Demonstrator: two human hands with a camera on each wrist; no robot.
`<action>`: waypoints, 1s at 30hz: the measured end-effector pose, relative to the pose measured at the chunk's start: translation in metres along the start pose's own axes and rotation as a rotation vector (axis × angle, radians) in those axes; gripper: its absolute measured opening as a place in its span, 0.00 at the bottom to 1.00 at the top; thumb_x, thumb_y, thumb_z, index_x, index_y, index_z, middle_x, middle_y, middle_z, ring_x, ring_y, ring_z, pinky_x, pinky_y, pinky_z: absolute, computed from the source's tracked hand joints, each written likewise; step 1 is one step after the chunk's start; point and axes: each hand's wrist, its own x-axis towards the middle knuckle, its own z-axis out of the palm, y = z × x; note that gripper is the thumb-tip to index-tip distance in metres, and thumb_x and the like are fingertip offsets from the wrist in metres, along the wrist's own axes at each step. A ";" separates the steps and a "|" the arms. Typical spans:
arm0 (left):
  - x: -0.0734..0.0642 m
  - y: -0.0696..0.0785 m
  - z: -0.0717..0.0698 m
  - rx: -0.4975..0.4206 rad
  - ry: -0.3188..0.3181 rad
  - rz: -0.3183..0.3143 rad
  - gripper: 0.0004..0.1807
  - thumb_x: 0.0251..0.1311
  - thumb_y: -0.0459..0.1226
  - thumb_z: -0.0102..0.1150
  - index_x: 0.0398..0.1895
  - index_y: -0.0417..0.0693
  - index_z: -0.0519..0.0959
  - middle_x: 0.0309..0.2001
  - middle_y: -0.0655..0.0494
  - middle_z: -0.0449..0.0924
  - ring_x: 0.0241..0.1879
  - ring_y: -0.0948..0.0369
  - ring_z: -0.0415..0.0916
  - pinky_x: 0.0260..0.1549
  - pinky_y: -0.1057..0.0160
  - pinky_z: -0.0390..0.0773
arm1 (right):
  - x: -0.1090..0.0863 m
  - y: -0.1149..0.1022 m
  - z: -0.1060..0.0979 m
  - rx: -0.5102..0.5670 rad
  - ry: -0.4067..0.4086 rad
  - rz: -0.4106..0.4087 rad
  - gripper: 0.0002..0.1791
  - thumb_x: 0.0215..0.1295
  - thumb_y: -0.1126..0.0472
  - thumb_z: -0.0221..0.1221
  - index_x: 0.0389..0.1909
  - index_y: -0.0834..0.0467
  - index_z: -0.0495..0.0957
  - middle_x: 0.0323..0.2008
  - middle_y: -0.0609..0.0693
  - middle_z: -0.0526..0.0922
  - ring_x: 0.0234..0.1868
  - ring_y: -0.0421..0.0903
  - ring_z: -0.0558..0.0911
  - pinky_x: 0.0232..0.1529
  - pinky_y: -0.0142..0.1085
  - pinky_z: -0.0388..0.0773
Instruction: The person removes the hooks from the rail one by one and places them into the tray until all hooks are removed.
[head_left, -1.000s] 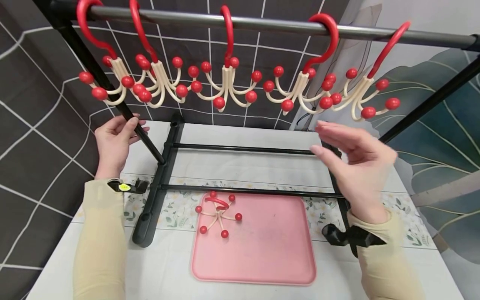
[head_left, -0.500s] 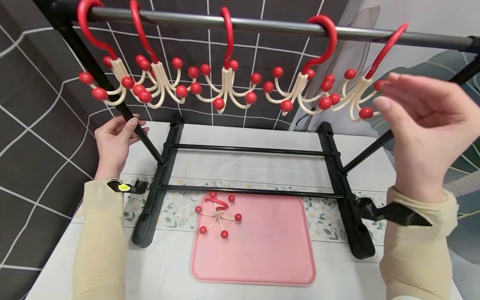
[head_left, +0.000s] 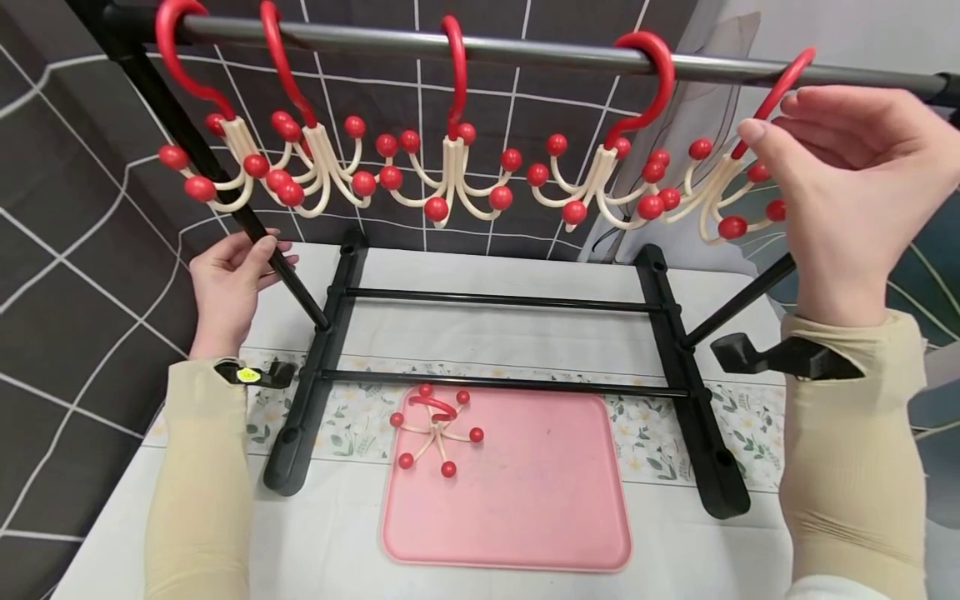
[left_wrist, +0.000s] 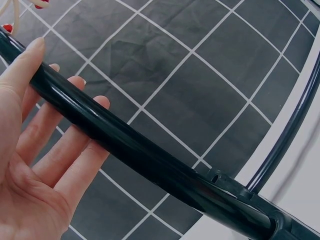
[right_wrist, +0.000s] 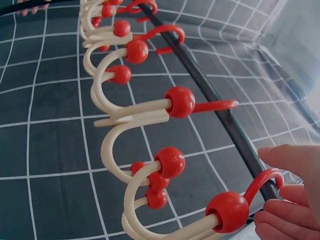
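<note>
My left hand (head_left: 225, 287) holds the slanted black post (left_wrist: 125, 142) at the left of the rack, thumb on the near side and fingers behind it. At the upper right, my right hand (head_left: 873, 179) is beside the red hook (head_left: 780, 96) of the rightmost multi-arm hanger (head_left: 720, 187), thumb and fingers spread on either side. In the right wrist view, a gap shows between the thumb and fingers (right_wrist: 285, 217) around that hook (right_wrist: 262, 182); contact is unclear. This hanger and several like it, cream-armed with red balls, hang from the top rail (head_left: 525, 52).
A pink tray (head_left: 540, 500) lies on the white table, with another hanger (head_left: 437, 429) at its upper left. The rack's black feet (head_left: 697, 417) and two low crossbars (head_left: 502, 382) stand behind and beside the tray. A dark grid-patterned cloth (head_left: 90, 275) covers the back and left.
My right hand has moved right and up from beyond the tray, then a little higher, to the rightmost hanger's hook. My left hand has stayed on the post.
</note>
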 end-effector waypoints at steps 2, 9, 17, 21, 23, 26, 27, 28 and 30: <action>0.000 0.000 0.000 -0.005 -0.001 0.001 0.15 0.64 0.32 0.69 0.50 0.29 0.83 0.38 0.44 0.87 0.34 0.58 0.88 0.40 0.67 0.85 | 0.001 0.001 0.000 -0.033 -0.005 -0.017 0.17 0.56 0.59 0.77 0.47 0.56 0.88 0.46 0.49 0.88 0.47 0.40 0.86 0.57 0.30 0.77; 0.001 -0.002 0.000 -0.014 -0.001 0.006 0.16 0.63 0.32 0.69 0.50 0.28 0.83 0.37 0.45 0.87 0.34 0.58 0.88 0.40 0.66 0.85 | 0.002 0.005 0.003 -0.053 0.000 -0.015 0.15 0.59 0.57 0.75 0.46 0.55 0.89 0.45 0.47 0.88 0.44 0.41 0.85 0.54 0.28 0.78; 0.001 -0.002 0.001 -0.012 0.000 0.003 0.16 0.63 0.31 0.68 0.50 0.27 0.83 0.37 0.45 0.87 0.34 0.58 0.88 0.40 0.66 0.85 | 0.004 0.009 0.000 -0.083 0.024 -0.023 0.12 0.62 0.57 0.73 0.44 0.55 0.89 0.42 0.46 0.89 0.43 0.39 0.86 0.52 0.27 0.78; 0.001 -0.001 0.001 -0.018 -0.005 -0.001 0.18 0.64 0.31 0.68 0.52 0.24 0.80 0.37 0.46 0.87 0.34 0.58 0.88 0.40 0.66 0.85 | 0.006 0.009 -0.002 -0.071 0.038 -0.016 0.11 0.63 0.56 0.72 0.44 0.56 0.89 0.42 0.47 0.89 0.42 0.39 0.86 0.52 0.27 0.78; 0.001 -0.001 0.001 -0.018 -0.003 -0.004 0.18 0.64 0.31 0.68 0.51 0.25 0.81 0.37 0.46 0.87 0.34 0.58 0.88 0.40 0.66 0.85 | 0.007 0.010 -0.003 -0.073 0.043 -0.007 0.12 0.64 0.54 0.71 0.44 0.56 0.89 0.42 0.48 0.89 0.42 0.39 0.86 0.53 0.27 0.78; 0.000 0.000 0.001 -0.023 0.000 -0.010 0.17 0.63 0.32 0.69 0.51 0.27 0.82 0.37 0.46 0.87 0.34 0.58 0.88 0.40 0.66 0.85 | 0.007 0.010 -0.006 -0.118 0.035 -0.005 0.14 0.66 0.52 0.69 0.46 0.55 0.88 0.44 0.46 0.88 0.42 0.38 0.86 0.54 0.28 0.78; 0.000 0.000 0.001 -0.026 -0.001 -0.011 0.17 0.63 0.32 0.69 0.51 0.28 0.82 0.37 0.46 0.87 0.34 0.57 0.88 0.40 0.66 0.85 | 0.007 0.010 -0.006 -0.133 0.030 -0.008 0.15 0.66 0.51 0.68 0.47 0.55 0.88 0.44 0.46 0.88 0.42 0.38 0.86 0.54 0.28 0.78; 0.000 0.000 0.001 -0.027 0.000 -0.012 0.16 0.63 0.32 0.69 0.50 0.28 0.83 0.37 0.46 0.87 0.34 0.57 0.88 0.40 0.65 0.85 | 0.007 0.010 -0.006 -0.131 0.033 0.016 0.15 0.66 0.51 0.68 0.48 0.55 0.88 0.45 0.46 0.88 0.43 0.39 0.86 0.55 0.28 0.78; 0.000 0.000 0.001 -0.030 -0.001 -0.015 0.17 0.63 0.32 0.69 0.50 0.28 0.83 0.37 0.46 0.87 0.34 0.57 0.88 0.40 0.65 0.85 | 0.007 0.010 -0.007 -0.151 0.027 0.014 0.15 0.67 0.51 0.67 0.49 0.55 0.87 0.45 0.46 0.88 0.43 0.39 0.86 0.54 0.27 0.78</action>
